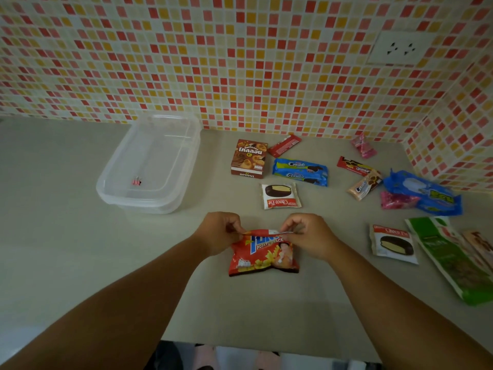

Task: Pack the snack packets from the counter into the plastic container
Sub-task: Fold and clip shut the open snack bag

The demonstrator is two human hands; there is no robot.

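A red potato snack bag [264, 259] hangs just above the counter's front middle. My left hand [220, 232] pinches its top left corner and my right hand [309, 235] pinches its top right corner. The clear plastic container [112, 166] stands open at the back left, apart from my hands, with only a small pink item [136, 182] on its floor. Other packets lie to the right: a brown biscuit box [249, 158], a blue cream-biscuit pack [300, 172], and two Choco Pie packets [281, 196] [393, 244].
Further right lie a red wafer bar [284, 145], a red chocolate bar [353, 165], a beige biscuit packet [364, 185], pink wrappers [362, 145], a blue bag [424, 192] and a green bag [458, 263]. A tiled wall with a socket [400, 48] backs the counter [66, 249].
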